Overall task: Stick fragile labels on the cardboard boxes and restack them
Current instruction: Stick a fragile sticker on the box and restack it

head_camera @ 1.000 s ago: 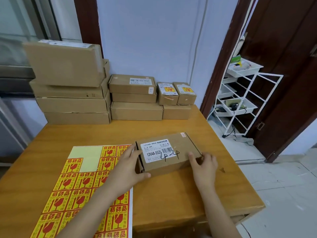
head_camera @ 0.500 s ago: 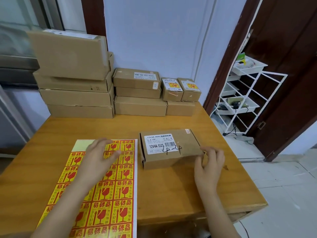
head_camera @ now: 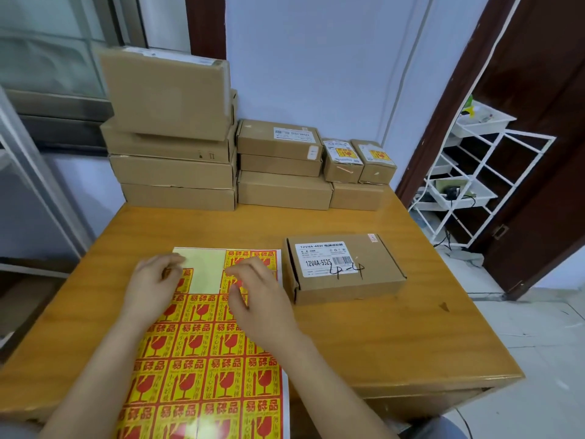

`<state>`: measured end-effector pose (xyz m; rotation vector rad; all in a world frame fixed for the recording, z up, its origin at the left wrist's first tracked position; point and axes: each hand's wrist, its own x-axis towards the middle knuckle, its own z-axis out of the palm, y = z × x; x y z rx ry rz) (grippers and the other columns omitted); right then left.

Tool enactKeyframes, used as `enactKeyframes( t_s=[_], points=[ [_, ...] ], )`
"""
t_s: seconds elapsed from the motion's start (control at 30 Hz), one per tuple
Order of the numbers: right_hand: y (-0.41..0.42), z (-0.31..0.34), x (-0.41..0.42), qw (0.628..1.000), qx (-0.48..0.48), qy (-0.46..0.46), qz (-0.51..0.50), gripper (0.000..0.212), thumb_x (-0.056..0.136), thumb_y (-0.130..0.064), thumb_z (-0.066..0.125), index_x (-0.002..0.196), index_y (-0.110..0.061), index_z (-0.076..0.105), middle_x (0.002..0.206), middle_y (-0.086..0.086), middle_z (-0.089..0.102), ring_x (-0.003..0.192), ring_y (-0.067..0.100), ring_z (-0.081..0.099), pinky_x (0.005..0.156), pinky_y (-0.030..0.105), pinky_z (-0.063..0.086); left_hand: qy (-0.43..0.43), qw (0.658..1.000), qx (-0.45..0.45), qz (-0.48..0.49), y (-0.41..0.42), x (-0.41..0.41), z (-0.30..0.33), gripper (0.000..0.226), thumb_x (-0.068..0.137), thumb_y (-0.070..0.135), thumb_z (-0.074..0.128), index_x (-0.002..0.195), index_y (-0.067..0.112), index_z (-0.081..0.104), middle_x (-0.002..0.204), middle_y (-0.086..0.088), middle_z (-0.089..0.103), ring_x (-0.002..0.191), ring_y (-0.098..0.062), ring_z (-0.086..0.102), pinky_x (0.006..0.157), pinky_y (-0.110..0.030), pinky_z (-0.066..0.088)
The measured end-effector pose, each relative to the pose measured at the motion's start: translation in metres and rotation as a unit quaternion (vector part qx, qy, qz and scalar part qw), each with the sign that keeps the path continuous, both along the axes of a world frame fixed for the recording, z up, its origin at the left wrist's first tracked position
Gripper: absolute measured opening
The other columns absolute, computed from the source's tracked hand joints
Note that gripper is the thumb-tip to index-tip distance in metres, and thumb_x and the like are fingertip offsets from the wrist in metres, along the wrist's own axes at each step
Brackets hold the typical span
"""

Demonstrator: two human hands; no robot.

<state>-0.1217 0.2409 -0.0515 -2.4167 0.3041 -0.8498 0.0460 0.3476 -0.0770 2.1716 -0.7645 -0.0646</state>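
Both hands were over the far end of the label sheet (head_camera: pixel 202 346), which lay along the near edge of the table (head_camera: pixel 395 337), left of centre. The left hand (head_camera: pixel 152 283) rested on the sheet beside the bare backing patch where stickers had already been lifted, fingers loosely bent and holding nothing that could be seen. The right hand (head_camera: pixel 256 293) hovered with thumb and forefinger drawn toward each other above the labels next to that patch; whether a corner was already pinched could not be told.

The box to be labelled (head_camera: pixel 345 267) sat flat just beside the sheet's right edge, toward the table's right side, its printed white label facing up. The remaining cardboard boxes (head_camera: pixel 240 166) were stacked along the far edge against the wall, two small ones at the right end already showing yellow stickers.

The step in hand looked to be peeling one fragile label. To do it well, the left hand should probably press the backing flat right next to the chosen sticker while the right lifts a free corner bordering the bare patch and peels low and slowly, so the sticker neither curls nor drags its neighbour. It should then likely go on bare cardboard, clear of the barcode and handwriting.
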Motion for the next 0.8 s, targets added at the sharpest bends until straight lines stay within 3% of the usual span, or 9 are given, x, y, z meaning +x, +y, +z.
enactKeyframes(
  t_s=[0.1,0.2,0.27,0.4,0.53,0.6,0.7,0.8],
  points=[
    [-0.008,-0.012,0.02,0.994,0.054,0.089,-0.029,0.036,0.095,-0.017,0.046,0.13,-0.009,0.049,0.128,0.002,0.046,0.12,0.015,0.043,0.096,0.026,0.04,-0.018,1.0,0.001,-0.006,0.0,-0.001,0.0,0.021,0.09,0.003,0.055,0.107,0.004,0.068,0.12,-0.012,0.062,0.117,-0.03,0.045,0.098,-0.034,0.032],
    [-0.024,-0.019,0.029,0.99,0.075,0.109,-0.051,0.038,0.094,-0.012,0.048,0.131,-0.008,0.049,0.13,0.003,0.045,0.126,0.017,0.036,0.105,0.024,0.033,-0.028,0.999,0.017,-0.008,-0.003,-0.002,0.001,0.025,0.089,0.013,0.059,0.112,0.007,0.065,0.121,-0.011,0.06,0.119,-0.029,0.043,0.1,-0.038,0.032],
    [-0.035,-0.019,0.031,0.989,0.091,0.095,-0.066,0.036,0.092,-0.009,0.05,0.128,-0.007,0.052,0.126,0.004,0.048,0.125,0.017,0.036,0.102,0.016,0.027,-0.037,0.998,0.044,0.006,-0.006,-0.001,0.002,0.029,0.088,0.026,0.06,0.113,0.011,0.065,0.123,-0.008,0.059,0.12,-0.03,0.043,0.101,-0.043,0.033],
    [-0.052,-0.016,0.035,0.985,0.1,0.098,-0.097,0.035,0.093,-0.009,0.05,0.128,-0.007,0.053,0.126,0.004,0.05,0.123,0.018,0.034,0.095,0.012,0.022,-0.066,0.995,0.079,0.0,-0.021,-0.004,0.013,0.03,0.088,0.028,0.062,0.116,0.017,0.063,0.127,-0.003,0.057,0.124,-0.028,0.038,0.101,-0.042,0.031],
    [-0.054,-0.014,0.051,0.981,0.078,0.146,-0.098,0.036,0.092,-0.019,0.052,0.128,-0.012,0.053,0.125,0.003,0.051,0.119,0.02,0.035,0.103,0.028,0.03,-0.101,0.991,0.075,-0.055,-0.04,-0.015,0.013,0.025,0.088,0.02,0.06,0.112,0.012,0.065,0.122,-0.004,0.06,0.121,-0.025,0.043,0.099,-0.04,0.035],
    [-0.051,-0.015,0.061,0.976,0.047,0.169,-0.127,0.034,0.091,-0.031,0.052,0.121,-0.015,0.058,0.119,0.002,0.054,0.113,0.021,0.037,0.097,0.036,0.033,-0.099,0.993,0.056,-0.029,-0.044,-0.021,0.006,0.021,0.085,0.008,0.059,0.104,0.007,0.067,0.111,-0.01,0.065,0.112,-0.03,0.051,0.093,-0.041,0.041],
    [-0.043,-0.015,0.074,0.971,0.025,0.182,-0.151,0.032,0.088,-0.04,0.052,0.106,-0.015,0.062,0.112,0.002,0.058,0.108,0.024,0.039,0.087,0.037,0.028,-0.104,0.994,0.026,0.006,-0.044,-0.026,0.001,0.017,0.079,-0.001,0.061,0.095,0.0,0.068,0.096,-0.016,0.068,0.099,-0.037,0.056,0.078,-0.042,0.046],
    [-0.037,-0.022,0.08,0.97,0.019,0.187,-0.157,0.039,0.086,-0.045,0.054,0.104,-0.012,0.06,0.111,0.005,0.058,0.109,0.025,0.039,0.087,0.037,0.027,-0.105,0.994,0.029,0.006,-0.044,-0.025,0.0,0.017,0.08,0.002,0.064,0.097,-0.001,0.067,0.099,-0.016,0.067,0.1,-0.036,0.054,0.081,-0.042,0.044]
  ],
)
